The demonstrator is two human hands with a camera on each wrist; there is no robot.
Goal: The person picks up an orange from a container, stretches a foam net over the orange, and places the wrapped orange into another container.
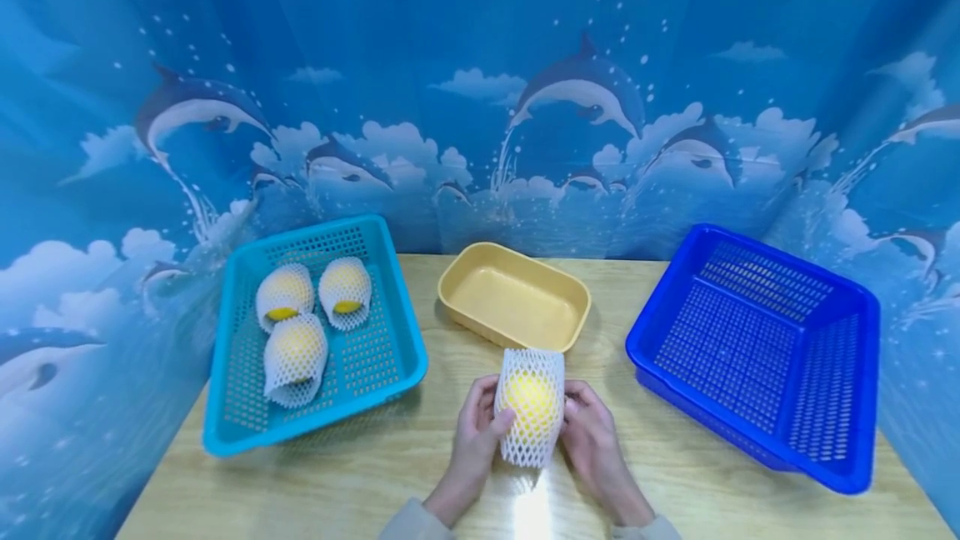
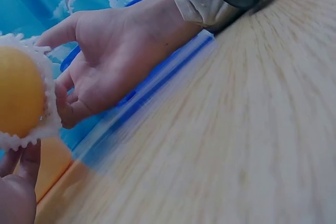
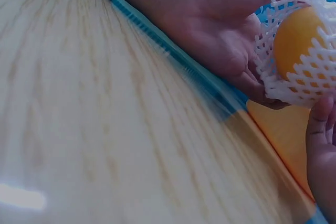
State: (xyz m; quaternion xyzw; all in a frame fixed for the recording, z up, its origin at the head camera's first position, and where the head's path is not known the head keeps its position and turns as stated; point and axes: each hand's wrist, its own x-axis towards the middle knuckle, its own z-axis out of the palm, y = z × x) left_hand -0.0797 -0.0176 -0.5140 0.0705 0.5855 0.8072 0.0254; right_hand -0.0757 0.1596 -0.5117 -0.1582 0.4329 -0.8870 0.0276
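Observation:
A round yellow fruit (image 1: pixel 529 400) sits inside a white foam net sleeve (image 1: pixel 525 450), raised above the table near its front edge. My left hand (image 1: pixel 475 433) grips it from the left, thumb across the front of the net. On the other side, my right hand (image 1: pixel 596 438) pinches the net's right edge with thumb and bent fingers. In the left wrist view the sleeve's end leaves the smooth orange-yellow skin of the fruit (image 2: pixel 18 90) bare. From the right wrist view, the left hand (image 3: pixel 220 30) has its thumb above the sleeve and fingers beneath. The fruit's kind is unclear.
At the left, a teal basket (image 1: pixel 315 426) holds three netted yellow fruits (image 1: pixel 296 355). A tan tray (image 1: pixel 517 298) lies just beyond my hands. To the right stands a deep blue basket (image 1: pixel 750 357). A dolphin-print curtain (image 1: pixel 480 90) hangs behind the wooden table (image 1: pixel 352 482).

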